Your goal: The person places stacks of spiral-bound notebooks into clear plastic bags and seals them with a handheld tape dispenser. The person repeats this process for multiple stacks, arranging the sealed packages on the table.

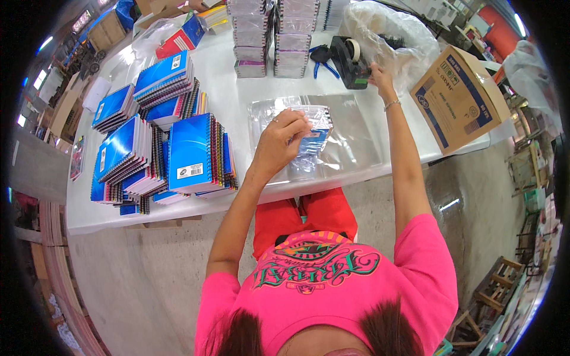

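Bright pink short-sleeved T-shirt cloth fills the lower middle of the frame, with red trousers just above it, at the near edge of a white-topped table. At the centre of the frame, the left hand is closed, its bent fingers seeming to pinch the clear glossy plastic film at the top of a small blue-covered bundle. That bundle rests on a wide transparent plastic sheet, spread flat on the table.

Left of centre stand piles of blue-covered spiral-bound notebooks. On the right sits a brown cardboard box with dark blue bands.

Towards the upper right, the right hand is at the near end of a black tape dispenser; whether its fingers grip tape cannot be told. Beside the dispenser lie black-headed cutters with blue handles. Film-covered stacks rise at the upper middle.

Closing the wrap seems the step in hand; the next move probably calls for a torn strip of tape, with the fold kept pinned.
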Demonstrator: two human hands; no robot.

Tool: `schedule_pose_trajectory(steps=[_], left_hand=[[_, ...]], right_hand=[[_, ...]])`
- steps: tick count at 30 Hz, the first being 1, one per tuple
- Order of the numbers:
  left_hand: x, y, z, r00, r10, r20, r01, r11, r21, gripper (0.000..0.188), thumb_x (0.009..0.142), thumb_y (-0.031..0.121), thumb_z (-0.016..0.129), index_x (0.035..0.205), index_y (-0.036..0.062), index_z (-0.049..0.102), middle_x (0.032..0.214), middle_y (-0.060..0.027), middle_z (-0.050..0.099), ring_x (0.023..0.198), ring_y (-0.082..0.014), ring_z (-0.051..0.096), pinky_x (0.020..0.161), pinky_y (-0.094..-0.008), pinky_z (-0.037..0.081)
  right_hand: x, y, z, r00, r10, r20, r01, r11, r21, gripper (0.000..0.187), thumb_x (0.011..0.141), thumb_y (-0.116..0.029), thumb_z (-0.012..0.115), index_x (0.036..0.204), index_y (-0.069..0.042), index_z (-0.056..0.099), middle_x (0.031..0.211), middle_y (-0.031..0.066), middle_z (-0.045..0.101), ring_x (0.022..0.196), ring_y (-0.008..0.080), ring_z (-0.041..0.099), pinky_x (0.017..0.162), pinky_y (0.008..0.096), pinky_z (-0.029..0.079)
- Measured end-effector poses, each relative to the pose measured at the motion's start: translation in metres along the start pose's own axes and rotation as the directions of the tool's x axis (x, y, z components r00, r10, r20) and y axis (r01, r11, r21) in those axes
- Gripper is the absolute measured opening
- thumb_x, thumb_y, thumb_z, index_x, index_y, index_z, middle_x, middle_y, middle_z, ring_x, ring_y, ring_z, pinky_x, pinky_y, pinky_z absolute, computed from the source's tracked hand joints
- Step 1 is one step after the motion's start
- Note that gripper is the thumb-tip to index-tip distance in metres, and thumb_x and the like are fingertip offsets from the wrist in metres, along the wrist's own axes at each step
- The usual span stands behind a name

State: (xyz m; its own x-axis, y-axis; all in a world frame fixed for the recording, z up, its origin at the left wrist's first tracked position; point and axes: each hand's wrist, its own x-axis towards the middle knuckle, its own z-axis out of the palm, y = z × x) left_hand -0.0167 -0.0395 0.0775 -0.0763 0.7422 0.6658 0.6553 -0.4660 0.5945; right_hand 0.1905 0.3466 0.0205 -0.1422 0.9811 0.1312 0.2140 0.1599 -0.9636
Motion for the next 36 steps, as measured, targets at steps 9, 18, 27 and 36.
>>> schedule_pose_trajectory(steps=[9,18,27,36], left_hand=[[-0.004,0.002,0.002,0.998,0.051,-0.030,-0.049,0.996,0.078,0.005,0.083,0.000,0.064,0.088,0.0014,0.064,0.096,-0.0119,0.064,0.106,-0.0295,0.062,0.102,-0.0437,0.043],[-0.008,-0.004,0.001,0.998,0.060,-0.034,-0.055,0.990,0.129,0.009,0.082,0.001,0.062,0.091,0.0009,0.061,0.102,-0.0152,0.063,0.101,-0.0343,0.060,0.102,-0.0450,0.043],[-0.005,-0.008,0.006,0.996,0.062,-0.060,-0.056,0.993,0.104,0.007,0.082,-0.001,0.064,0.087,0.0034,0.062,0.102,-0.0105,0.065,0.107,-0.0291,0.061,0.107,-0.0477,0.039],[-0.016,-0.010,0.007,0.988,0.147,-0.040,-0.134,0.966,0.223,0.019,0.074,-0.007,0.062,0.087,0.0072,0.063,0.107,-0.0080,0.063,0.112,-0.0259,0.060,0.110,-0.0498,0.036]], right_hand=[[0.024,-0.019,0.006,0.982,0.135,0.133,-0.130,0.991,-0.044,0.034,0.082,-0.034,0.077,0.091,-0.003,0.067,0.084,0.0062,0.063,0.071,0.0174,0.058,0.064,0.0302,0.050],[-0.039,-0.001,0.003,0.948,0.186,0.257,-0.281,0.868,0.409,0.025,0.092,-0.024,0.067,0.086,-0.001,0.061,0.082,0.0099,0.064,0.075,0.0194,0.065,0.065,0.0307,0.057],[-0.065,0.002,-0.009,0.989,0.015,-0.148,-0.054,0.963,-0.263,0.021,0.092,-0.022,0.064,0.084,-0.003,0.062,0.071,0.0060,0.063,0.055,0.0143,0.062,0.050,0.0264,0.049],[-0.282,-0.125,0.042,0.961,-0.027,0.275,-0.088,0.914,0.395,0.021,0.093,-0.024,0.067,0.087,-0.005,0.061,0.068,0.0014,0.061,0.050,0.0052,0.050,0.045,0.0187,0.037]])
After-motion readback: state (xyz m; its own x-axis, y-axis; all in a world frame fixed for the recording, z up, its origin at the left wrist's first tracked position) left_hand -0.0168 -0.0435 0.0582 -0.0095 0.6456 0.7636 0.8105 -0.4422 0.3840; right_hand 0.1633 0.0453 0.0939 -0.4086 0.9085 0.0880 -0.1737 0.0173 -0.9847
